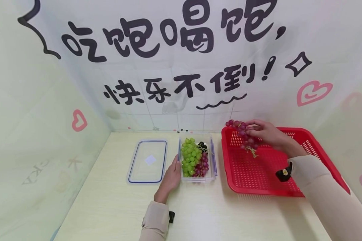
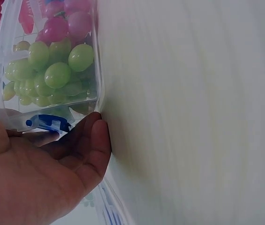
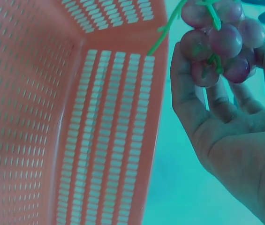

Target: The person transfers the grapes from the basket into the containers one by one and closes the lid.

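A clear plastic food container (image 1: pixel 211 174) holds a bunch of green grapes (image 1: pixel 190 155), a bunch of red grapes (image 1: pixel 202 165) and some dark grapes (image 1: pixel 202 146). At its left side, my left hand (image 1: pixel 171 174) grips the wall, with bent fingers (image 2: pixel 92 154) by the blue latch (image 2: pixel 50 123) low near the table. My right hand (image 1: pixel 266 134) pinches a second bunch of red grapes (image 1: pixel 242 132), its green stem hanging down. That bunch is raised over the back left part of the red plastic basket (image 1: pixel 259 190). In the right wrist view, fingers and thumb surround the grapes (image 3: pixel 226 40).
Left of the container, a clear lid (image 1: pixel 146 160) with a blue seal lies flat on the light wood table (image 1: pixel 108 201). The basket stands to the container's right. A white printed backdrop (image 1: pixel 175 120) rises behind the table.
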A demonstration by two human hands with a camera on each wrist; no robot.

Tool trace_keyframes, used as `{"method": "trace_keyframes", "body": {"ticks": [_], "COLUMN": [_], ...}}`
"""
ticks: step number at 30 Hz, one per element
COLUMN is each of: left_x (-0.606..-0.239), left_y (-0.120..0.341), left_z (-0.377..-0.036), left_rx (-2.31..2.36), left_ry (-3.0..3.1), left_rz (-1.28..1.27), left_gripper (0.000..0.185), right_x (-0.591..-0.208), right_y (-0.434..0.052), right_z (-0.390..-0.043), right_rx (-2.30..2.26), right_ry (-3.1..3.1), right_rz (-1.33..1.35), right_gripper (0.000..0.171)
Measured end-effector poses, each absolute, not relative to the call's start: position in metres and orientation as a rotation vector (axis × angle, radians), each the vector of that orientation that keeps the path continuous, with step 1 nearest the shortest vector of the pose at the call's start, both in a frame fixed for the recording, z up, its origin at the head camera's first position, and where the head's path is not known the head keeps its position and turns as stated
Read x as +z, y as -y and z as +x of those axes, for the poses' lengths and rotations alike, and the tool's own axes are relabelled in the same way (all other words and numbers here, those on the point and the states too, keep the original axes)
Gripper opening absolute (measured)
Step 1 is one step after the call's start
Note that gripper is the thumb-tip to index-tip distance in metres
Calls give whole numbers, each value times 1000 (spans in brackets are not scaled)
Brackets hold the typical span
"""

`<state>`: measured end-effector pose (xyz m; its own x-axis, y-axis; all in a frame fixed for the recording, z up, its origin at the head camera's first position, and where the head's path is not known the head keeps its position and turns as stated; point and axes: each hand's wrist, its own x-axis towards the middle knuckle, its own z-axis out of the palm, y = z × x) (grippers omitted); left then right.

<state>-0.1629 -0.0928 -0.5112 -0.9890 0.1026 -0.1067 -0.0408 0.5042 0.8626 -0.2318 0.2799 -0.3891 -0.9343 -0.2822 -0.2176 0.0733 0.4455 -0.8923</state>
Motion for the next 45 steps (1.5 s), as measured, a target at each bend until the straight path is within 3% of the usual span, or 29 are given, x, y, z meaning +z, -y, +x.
{"method": "trace_keyframes", "body": {"ticks": [45], "left_x": [-511], "left_y": [93], "left_z": [-162], "left_rx": [1474], "left_ry": [-2611], "left_rz": [47], "left_gripper": [55], "right_x": [-406], "right_y": [-152], "right_z": [-245], "right_rx": [-1601], "right_ry": [-2194], "right_rz": [-142], "right_gripper": [34]}}
